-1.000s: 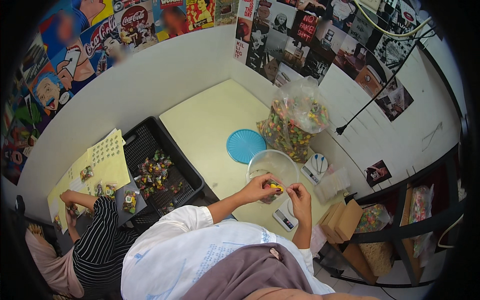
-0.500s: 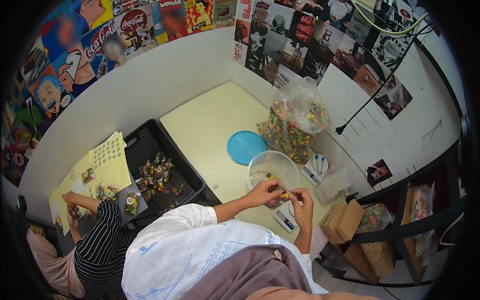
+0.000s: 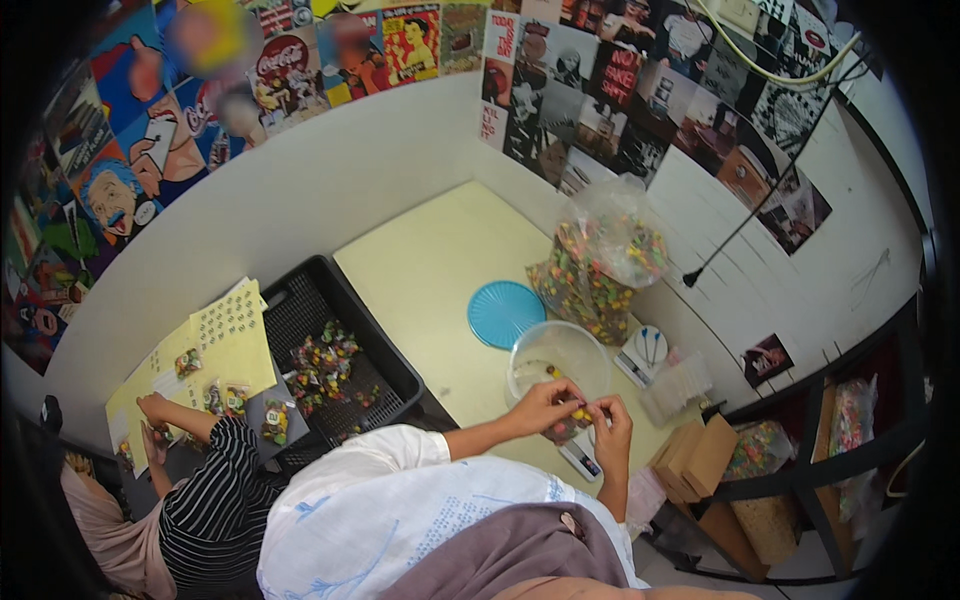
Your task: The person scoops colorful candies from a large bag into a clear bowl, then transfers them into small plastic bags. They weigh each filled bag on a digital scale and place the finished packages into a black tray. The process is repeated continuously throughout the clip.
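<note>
My left hand (image 3: 546, 408) and my right hand (image 3: 612, 428) meet at the top of a small clear bag of colourful candies (image 3: 566, 430). Both are closed, with fingertips pinching the bag's upper edge; the bag hangs below my left fingers. Just beyond them stands a round translucent tub (image 3: 590, 352) with a few candies at its bottom. Under and beside the bag lies a small white digital scale (image 3: 580, 462), partly covered by my hands. A blue round lid (image 3: 506, 313) rests on the pale yellow table (image 3: 420, 240) behind the tub.
A large clear sack of candies (image 3: 590, 270) stands at the back right, by another scale (image 3: 645, 350) with spoons. Left are a black crate (image 3: 400, 385) of filled bags and a co-worker's hand (image 3: 155, 408) near yellow sticker sheets (image 3: 225, 330). Brown boxes (image 3: 690, 460) stand right.
The whole view has shifted slightly, so everything appears lower and further right. Both hands stay pinched at the bag's top, with a small change in my right fingers.
</note>
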`<state>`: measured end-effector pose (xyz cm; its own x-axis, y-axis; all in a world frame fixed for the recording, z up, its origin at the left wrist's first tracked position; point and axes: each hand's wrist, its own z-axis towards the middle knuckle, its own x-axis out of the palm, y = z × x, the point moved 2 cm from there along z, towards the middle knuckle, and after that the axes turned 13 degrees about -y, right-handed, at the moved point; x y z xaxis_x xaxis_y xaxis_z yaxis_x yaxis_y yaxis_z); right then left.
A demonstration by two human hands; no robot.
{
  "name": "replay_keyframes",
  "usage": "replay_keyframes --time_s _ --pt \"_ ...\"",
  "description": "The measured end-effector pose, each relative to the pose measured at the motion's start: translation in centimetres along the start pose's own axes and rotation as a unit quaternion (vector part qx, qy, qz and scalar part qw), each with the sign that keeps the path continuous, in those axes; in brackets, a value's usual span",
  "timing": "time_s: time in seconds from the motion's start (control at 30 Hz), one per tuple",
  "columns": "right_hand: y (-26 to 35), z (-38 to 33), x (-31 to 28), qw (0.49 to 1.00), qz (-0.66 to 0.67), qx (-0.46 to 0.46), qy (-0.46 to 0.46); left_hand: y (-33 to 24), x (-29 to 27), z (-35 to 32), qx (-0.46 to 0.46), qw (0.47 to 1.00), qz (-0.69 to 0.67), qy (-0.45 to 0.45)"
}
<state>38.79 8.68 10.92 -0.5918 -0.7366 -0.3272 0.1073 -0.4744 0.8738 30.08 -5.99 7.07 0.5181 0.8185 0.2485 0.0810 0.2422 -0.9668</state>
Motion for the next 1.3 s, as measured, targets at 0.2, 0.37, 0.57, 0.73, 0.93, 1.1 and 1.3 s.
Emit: replay_keyframes --time_s 0.2,0.37,0.57,0.73,0.93,1.1,1.3 --pt "0.6 0.7 1.4 1.0 -0.004 -0.011 0.029 0.2 -1.4 -0.5 -0.002 0.999 0.018 -0.029" --pt "1.0 -0.1 3.4 0.998 0.006 -0.005 0.058 -0.9 -2.7 -2.0 -0.038 0.997 0.021 -0.064" --pt "1.9 -0.4 5.0 0.997 -0.011 -0.024 0.072 -1.5 -4.0 -3.0 -0.034 0.993 -0.021 -0.11" --pt "2.2 -0.4 5.8 0.996 -0.002 0.008 0.084 -1.8 -5.0 -3.6 -0.02 0.991 0.003 -0.13" --pt "2.2 -0.2 6.8 0.994 -0.008 0.002 0.106 -2.7 -5.0 -3.9 0.01 0.986 0.049 -0.161" --pt "2.6 0.0 5.9 0.995 -0.039 -0.031 0.092 -2.3 -4.0 -3.0 0.075 0.981 0.081 -0.163" --pt "2.3 0.3 5.1 0.997 -0.026 -0.016 0.073 -3.5 -3.7 -2.0 0.067 0.981 0.089 -0.158"
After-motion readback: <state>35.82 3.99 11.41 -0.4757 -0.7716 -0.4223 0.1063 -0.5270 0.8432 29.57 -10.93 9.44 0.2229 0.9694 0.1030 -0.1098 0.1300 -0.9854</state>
